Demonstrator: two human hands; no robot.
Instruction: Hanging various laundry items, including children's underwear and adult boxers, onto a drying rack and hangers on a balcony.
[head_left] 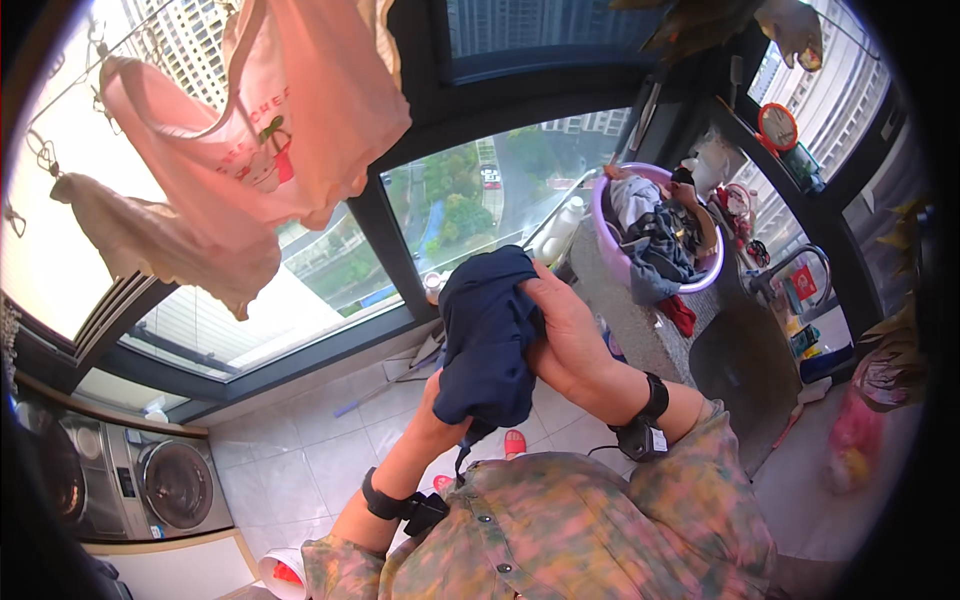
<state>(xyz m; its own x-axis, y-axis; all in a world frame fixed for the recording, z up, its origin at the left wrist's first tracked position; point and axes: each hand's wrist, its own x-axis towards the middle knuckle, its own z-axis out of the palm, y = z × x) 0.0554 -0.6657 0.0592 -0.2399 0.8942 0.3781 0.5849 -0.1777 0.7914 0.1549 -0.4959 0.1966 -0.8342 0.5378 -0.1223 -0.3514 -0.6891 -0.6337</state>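
A bunched navy garment [488,340] is held up in front of my chest between both hands. My right hand [568,335] grips its right side, with the thumb on top of the fabric. On the lower left, my left hand [438,415] is closed on the garment, and the cloth hides most of its fingers. A thin dark strap hangs from the lower end of the bundle. I cannot tell the garment's exact kind.
Pink clothing [290,110] hangs at upper left. A purple basin [604,225] of laundry stands on a grey stone counter [625,325] beside a sink [745,365]. White bottles [562,225] stand near the window. A front-loading washer [178,484] is at lower left.
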